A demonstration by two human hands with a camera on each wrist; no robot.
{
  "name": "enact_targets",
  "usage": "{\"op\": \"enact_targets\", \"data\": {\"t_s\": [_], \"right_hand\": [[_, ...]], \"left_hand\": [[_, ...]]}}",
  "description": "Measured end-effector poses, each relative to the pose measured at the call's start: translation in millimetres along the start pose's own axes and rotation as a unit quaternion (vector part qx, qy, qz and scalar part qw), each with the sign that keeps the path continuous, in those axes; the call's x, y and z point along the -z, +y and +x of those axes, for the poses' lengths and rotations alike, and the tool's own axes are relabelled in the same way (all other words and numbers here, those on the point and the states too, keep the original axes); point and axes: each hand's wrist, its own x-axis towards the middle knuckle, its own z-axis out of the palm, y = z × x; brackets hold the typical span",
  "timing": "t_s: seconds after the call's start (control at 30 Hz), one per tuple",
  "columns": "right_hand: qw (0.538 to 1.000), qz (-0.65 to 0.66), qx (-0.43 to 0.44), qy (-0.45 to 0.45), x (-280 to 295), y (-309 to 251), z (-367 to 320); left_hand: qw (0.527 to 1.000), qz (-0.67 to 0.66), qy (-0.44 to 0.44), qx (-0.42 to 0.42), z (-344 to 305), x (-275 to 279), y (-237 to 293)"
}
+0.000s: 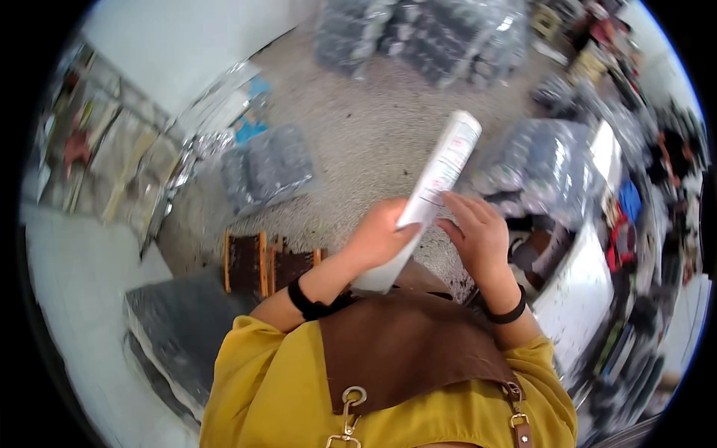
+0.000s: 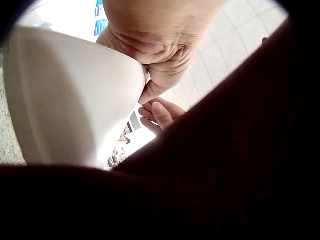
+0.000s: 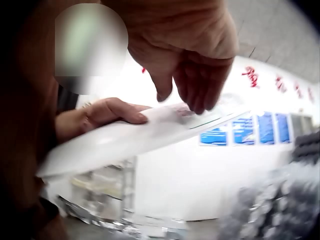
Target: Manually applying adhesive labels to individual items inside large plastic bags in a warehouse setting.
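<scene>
A long, flat white packet (image 1: 449, 153) with red and dark print slants up and away in front of the apron. My left hand (image 1: 379, 233) grips it near its middle, thumb across the face and the other fingers hidden behind. My right hand (image 1: 482, 237) hovers at the packet's right edge, fingers loosely bent and thumb spread apart from them. In the right wrist view, the fingertips of the right hand (image 3: 192, 50) hang right over the printed face. The packet (image 2: 75, 95) fills much of the left wrist view as a smooth, bulging white surface.
Clear plastic-wrapped bundles lie on the floor at the back (image 1: 426, 37), left (image 1: 269, 168) and right (image 1: 538, 164). A wood-framed dark rack (image 1: 246, 263) stands near my left elbow, by a dark grey block (image 1: 187, 317). Mixed goods line the right side.
</scene>
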Motion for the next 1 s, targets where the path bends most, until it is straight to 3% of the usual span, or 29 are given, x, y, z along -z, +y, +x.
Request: {"op": "enact_targets", "data": {"t_s": [0.07, 0.17, 0.37, 0.53, 0.6, 0.73, 0.83, 0.87, 0.93, 1.0], "right_hand": [[0.992, 0.043, 0.078, -0.087, -28.9, 5.4, 16.5], [0.979, 0.064, 0.145, -0.125, -45.0, 21.7, 52.2], [0.942, 0.091, 0.248, -0.207, -61.8, 55.5, 142.0], [0.896, 0.200, 0.273, -0.289, -111.8, 52.5, 196.1], [0.859, 0.198, 0.392, -0.263, -142.0, 37.6, 199.1], [0.807, 0.189, 0.397, -0.395, -186.6, -12.6, 224.3], [0.810, 0.249, 0.411, -0.336, -216.1, -22.6, 241.9], [0.829, 0.233, 0.387, -0.331, -215.6, -26.0, 247.0], [0.822, 0.234, 0.396, -0.336, -209.8, -18.3, 266.0], [0.859, 0.213, 0.350, -0.306, -212.4, -9.7, 274.4]], "left_hand": [[0.982, 0.173, 0.021, -0.073, 6.5, 8.3, 0.7], [0.982, 0.183, 0.035, -0.024, 28.7, 27.6, -1.6], [0.962, 0.245, 0.087, -0.084, 78.8, 49.0, 7.2], [0.971, 0.203, 0.128, 0.024, 90.9, 83.8, -3.5], [0.956, 0.205, 0.193, 0.084, 75.4, 104.4, -6.4], [0.947, 0.185, 0.231, 0.128, 46.2, 152.9, -30.1], [0.947, 0.141, 0.259, 0.123, 51.4, 177.5, -34.1], [0.943, 0.167, 0.261, 0.119, 52.6, 185.2, -36.6], [0.953, 0.098, 0.244, 0.153, 70.9, 199.2, -35.5], [0.962, 0.058, 0.230, 0.137, 96.6, 213.2, -36.9]]}}
